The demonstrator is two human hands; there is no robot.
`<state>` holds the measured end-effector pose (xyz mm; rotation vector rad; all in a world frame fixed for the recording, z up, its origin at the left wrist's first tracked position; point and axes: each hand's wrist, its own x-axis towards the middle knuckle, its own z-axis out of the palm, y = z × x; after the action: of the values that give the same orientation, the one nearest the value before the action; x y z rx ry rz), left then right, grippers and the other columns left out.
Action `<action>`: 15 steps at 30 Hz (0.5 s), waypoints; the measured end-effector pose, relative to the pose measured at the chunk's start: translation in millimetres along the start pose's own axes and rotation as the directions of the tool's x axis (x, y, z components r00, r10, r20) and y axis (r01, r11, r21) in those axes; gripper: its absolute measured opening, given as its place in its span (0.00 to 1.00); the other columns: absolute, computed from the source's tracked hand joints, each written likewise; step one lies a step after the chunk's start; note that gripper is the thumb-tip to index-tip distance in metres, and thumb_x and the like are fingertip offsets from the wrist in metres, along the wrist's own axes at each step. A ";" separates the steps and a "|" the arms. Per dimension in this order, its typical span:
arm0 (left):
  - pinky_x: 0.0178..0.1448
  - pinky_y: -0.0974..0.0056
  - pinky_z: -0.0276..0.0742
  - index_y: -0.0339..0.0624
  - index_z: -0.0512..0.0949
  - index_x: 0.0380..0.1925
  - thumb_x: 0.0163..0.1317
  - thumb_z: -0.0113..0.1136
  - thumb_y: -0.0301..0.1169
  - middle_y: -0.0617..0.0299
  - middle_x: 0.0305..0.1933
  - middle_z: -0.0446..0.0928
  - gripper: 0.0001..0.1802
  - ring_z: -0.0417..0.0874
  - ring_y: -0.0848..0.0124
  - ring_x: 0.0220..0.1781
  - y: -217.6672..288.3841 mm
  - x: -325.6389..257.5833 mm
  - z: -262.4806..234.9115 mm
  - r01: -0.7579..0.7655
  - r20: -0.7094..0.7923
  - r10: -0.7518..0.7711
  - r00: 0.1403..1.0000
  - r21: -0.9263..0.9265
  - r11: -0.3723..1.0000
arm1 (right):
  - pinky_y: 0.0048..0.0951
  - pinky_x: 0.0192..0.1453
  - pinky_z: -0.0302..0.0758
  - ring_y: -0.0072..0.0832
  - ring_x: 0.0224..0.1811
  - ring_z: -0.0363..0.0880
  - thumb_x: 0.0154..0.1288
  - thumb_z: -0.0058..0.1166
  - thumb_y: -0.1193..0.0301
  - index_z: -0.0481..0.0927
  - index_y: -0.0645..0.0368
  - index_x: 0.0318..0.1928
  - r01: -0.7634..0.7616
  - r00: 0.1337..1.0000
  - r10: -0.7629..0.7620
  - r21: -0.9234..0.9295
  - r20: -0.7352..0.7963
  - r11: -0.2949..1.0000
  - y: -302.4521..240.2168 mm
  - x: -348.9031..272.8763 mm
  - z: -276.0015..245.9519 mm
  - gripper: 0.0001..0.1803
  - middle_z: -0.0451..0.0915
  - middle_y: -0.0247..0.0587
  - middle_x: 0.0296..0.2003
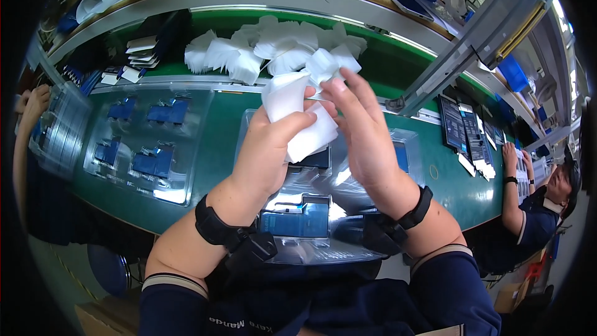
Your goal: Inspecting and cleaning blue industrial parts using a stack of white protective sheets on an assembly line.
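Left hand [264,149] grips white sheets [314,134], near centre toward 12 o'clock, fingers wrapped round them. Right hand [364,130] at their 3 o'clock, fingers loosely spread; can't tell if touching. Clear tray [298,252] on green worktop [463,199] at their 6 o'clock, white pile [283,43] at 12.
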<state>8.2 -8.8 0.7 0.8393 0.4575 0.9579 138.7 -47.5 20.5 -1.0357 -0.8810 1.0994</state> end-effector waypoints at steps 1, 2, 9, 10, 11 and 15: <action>0.51 0.65 0.75 0.34 0.67 0.55 0.56 0.57 0.22 0.56 0.47 0.76 0.25 0.79 0.69 0.49 -1.8 0.4 -0.3 -0.021 0.004 0.021 1.000 -0.009 1.000 | 0.36 0.64 0.64 0.39 0.60 0.68 0.62 0.55 0.48 0.56 0.70 0.65 0.159 0.986 -0.167 -0.295 -0.002 0.942 -1.9 3.1 -3.5 0.44 0.66 0.58 0.58; 0.51 0.65 0.75 0.34 0.67 0.55 0.56 0.57 0.22 0.57 0.48 0.76 0.25 0.78 0.69 0.49 -4.1 0.8 -0.3 -0.036 0.018 0.036 0.999 0.014 0.999 | 0.34 0.61 0.68 0.41 0.59 0.70 0.57 0.62 0.52 0.50 0.74 0.67 0.193 0.981 -0.187 -0.375 0.053 0.907 -5.9 6.2 -7.3 0.51 0.63 0.63 0.60; 0.55 0.64 0.74 0.43 0.58 0.65 0.48 0.57 0.13 0.57 0.54 0.70 0.42 0.74 0.68 0.54 -12.4 1.3 0.7 -0.034 0.129 0.010 0.992 0.178 0.983 | 0.26 0.55 0.71 0.30 0.50 0.76 0.50 0.70 0.59 0.68 0.69 0.58 -0.134 0.912 0.239 -0.310 0.333 0.941 -23.2 1.1 -16.2 0.40 0.76 0.50 0.47; 0.56 0.64 0.73 0.44 0.56 0.67 0.48 0.58 0.13 0.57 0.54 0.70 0.43 0.74 0.68 0.55 -11.8 0.7 1.0 -0.046 0.149 0.014 0.989 0.213 0.976 | 0.26 0.55 0.71 0.30 0.50 0.76 0.50 0.70 0.59 0.68 0.69 0.58 -0.153 0.916 0.257 -0.324 0.308 0.934 -24.2 1.3 -17.5 0.40 0.76 0.50 0.47; 0.57 0.64 0.72 0.44 0.54 0.68 0.48 0.59 0.14 0.57 0.54 0.70 0.45 0.73 0.68 0.55 -11.2 -0.1 1.6 -0.045 0.161 0.002 0.987 0.261 0.964 | 0.25 0.52 0.72 0.27 0.47 0.77 0.50 0.70 0.62 0.71 0.68 0.53 -0.161 0.911 0.262 -0.310 0.319 0.937 -25.2 2.0 -19.2 0.34 0.78 0.46 0.44; 0.58 0.64 0.71 0.47 0.47 0.71 0.48 0.61 0.16 0.56 0.55 0.69 0.51 0.72 0.68 0.56 -10.2 -4.7 4.3 -0.113 0.194 0.046 0.980 0.352 0.929 | 0.24 0.45 0.74 0.21 0.37 0.79 0.51 0.68 0.71 0.80 0.65 0.40 -0.204 0.907 0.266 -0.212 0.328 0.956 -21.3 3.5 -23.3 0.16 0.82 0.37 0.34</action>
<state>14.0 -17.7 -4.8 1.2784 0.4499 0.8731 166.9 -51.7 34.3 -1.1276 -1.1777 1.4650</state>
